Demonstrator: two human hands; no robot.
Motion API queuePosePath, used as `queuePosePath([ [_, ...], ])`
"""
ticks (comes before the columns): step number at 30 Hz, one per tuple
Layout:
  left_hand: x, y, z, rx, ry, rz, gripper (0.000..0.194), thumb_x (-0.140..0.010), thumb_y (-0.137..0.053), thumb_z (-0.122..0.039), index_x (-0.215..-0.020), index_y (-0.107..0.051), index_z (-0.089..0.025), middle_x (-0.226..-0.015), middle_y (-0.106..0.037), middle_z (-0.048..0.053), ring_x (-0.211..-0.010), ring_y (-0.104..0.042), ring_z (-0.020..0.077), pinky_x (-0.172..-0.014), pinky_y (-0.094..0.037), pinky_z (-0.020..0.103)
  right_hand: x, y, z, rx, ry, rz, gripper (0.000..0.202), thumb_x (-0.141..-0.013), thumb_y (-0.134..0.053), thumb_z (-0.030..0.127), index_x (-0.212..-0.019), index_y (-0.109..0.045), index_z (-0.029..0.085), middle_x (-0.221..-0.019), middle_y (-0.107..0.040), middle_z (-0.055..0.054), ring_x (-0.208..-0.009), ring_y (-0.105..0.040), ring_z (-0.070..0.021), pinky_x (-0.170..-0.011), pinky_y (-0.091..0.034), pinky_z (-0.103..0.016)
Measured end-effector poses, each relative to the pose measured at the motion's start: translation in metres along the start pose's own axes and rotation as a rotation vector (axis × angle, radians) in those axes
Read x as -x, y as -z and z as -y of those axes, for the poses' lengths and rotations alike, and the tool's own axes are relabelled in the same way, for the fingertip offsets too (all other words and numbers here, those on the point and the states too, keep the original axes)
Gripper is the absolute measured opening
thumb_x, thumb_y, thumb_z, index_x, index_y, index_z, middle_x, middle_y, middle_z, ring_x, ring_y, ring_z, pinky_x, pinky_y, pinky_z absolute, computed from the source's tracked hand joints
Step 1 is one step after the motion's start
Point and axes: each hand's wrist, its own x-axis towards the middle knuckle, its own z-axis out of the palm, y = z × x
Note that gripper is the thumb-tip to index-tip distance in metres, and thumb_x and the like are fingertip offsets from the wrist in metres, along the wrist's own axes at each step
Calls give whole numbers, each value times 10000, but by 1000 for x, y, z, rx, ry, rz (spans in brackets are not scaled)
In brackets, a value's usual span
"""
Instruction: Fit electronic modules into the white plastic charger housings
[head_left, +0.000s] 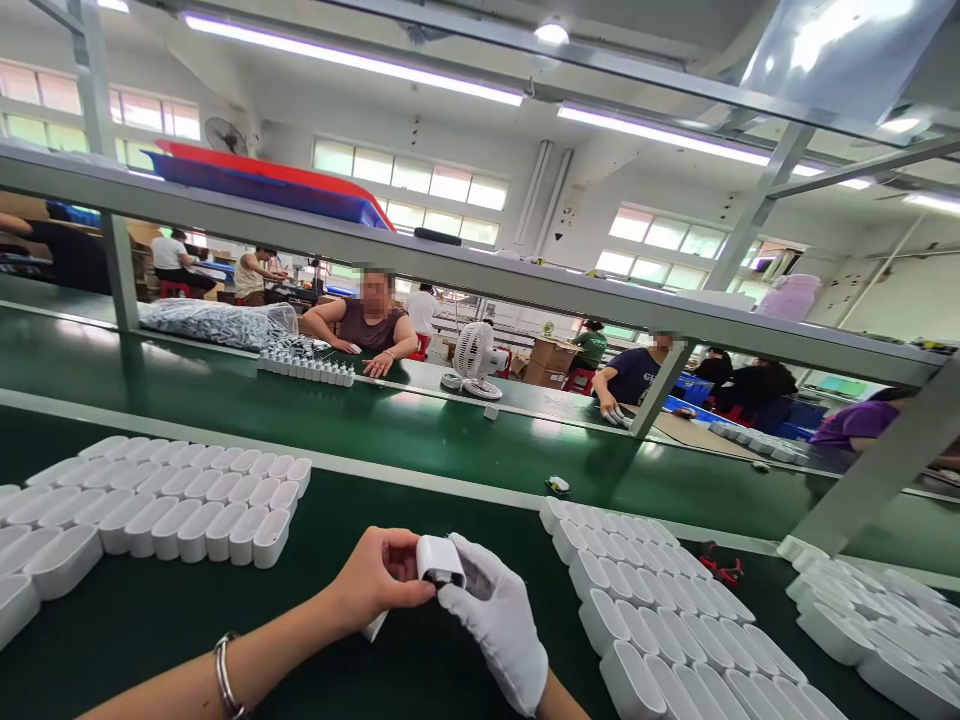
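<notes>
A small white plastic housing (441, 560) is held above the green table, a dark opening with something inside showing at its lower end. My bare left hand (382, 580) grips it from the left, thumb at its lower edge; a silver bangle circles that wrist. On the right side, my right hand (495, 620), in a white glove, pinches the same housing. Beneath my left hand, part of another white piece (375, 627) shows on the table, mostly hidden.
Rows of white oval cups (199, 500) stand at left, more rows (660, 590) at right, and a pile (877, 620) farther right. Red-handled pliers (720, 566) lie beyond the right rows. A small part (557, 485) rests on the belt (450, 450). People sit across it.
</notes>
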Motion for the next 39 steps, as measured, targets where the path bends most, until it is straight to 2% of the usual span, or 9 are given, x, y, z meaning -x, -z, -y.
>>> queuePosePath([
  [5,2,-4,2,104,22,2,384,-535,-832,-373,-773,-705,-99,-676,-655,30,-601,-547,130,-546,-430,214,2,-3,4,-14,-32,-28,538,-511,-849,398,-966,-673,171,-918,-713,-97,-892,-668,-308,-835,-543,-442],
  [8,0,-2,2,57,58,-53,366,-546,-838,-342,-746,-634,-114,-714,-656,25,-614,-557,123,-538,-429,205,-1,-5,1,-28,15,-74,455,-570,-814,407,-936,-663,182,-935,-708,-93,-900,-666,-298,-832,-545,-437],
  [11,-2,1,3,14,74,-110,460,-488,-870,-297,-755,-526,-146,-770,-638,7,-608,-552,109,-500,-412,187,-3,-8,-4,-20,73,-100,330,-641,-765,401,-868,-641,194,-888,-707,-75,-870,-673,-273,-791,-566,-402],
  [16,-2,0,2,-45,6,-105,724,-375,-893,-191,-1001,-530,-185,-822,-505,-45,-663,-533,104,-505,-414,175,2,-12,-6,-37,155,-53,256,-691,-729,382,-842,-612,212,-945,-697,-78,-866,-677,-253,-786,-571,-381],
  [20,1,-3,1,-146,-89,-78,592,-399,-871,-179,-920,-590,-178,-1054,-462,17,-724,-527,112,-519,-423,189,7,-14,-6,4,163,32,331,-704,-726,378,-974,-647,203,-1116,-650,-121,-930,-663,-272,-856,-539,-416],
  [24,5,-4,-1,-257,-144,-141,504,-440,-836,-140,-859,-559,-186,-902,-522,-17,-704,-517,122,-553,-418,204,7,-11,-3,126,206,37,345,-705,-724,336,-1015,-679,191,-1109,-651,-130,-920,-665,-264,-850,-546,-403],
  [30,6,-8,-1,-351,-153,-159,496,-441,-826,-150,-856,-556,-193,-833,-555,-23,-693,-536,141,-553,-421,217,2,-6,3,341,351,16,196,-631,-681,176,-823,-710,202,-973,-683,-89,-766,-669,-200,-666,-590,-276],
  [35,-3,11,1,-257,-79,-312,547,-483,-840,-309,-896,-501,-191,-824,-615,8,-759,-604,200,-641,-484,286,-12,9,13,70,199,-106,143,-592,-710,185,-729,-670,195,-865,-692,-60,-760,-653,-193,-710,-560,-287],
  [39,-13,38,6,-352,-14,-403,571,-526,-811,-421,-940,-503,-177,-782,-615,8,-724,-600,208,-643,-477,310,-18,27,27,-248,-28,37,270,-583,-800,322,-791,-713,172,-861,-696,-82,-788,-644,-205,-756,-523,-315],
])
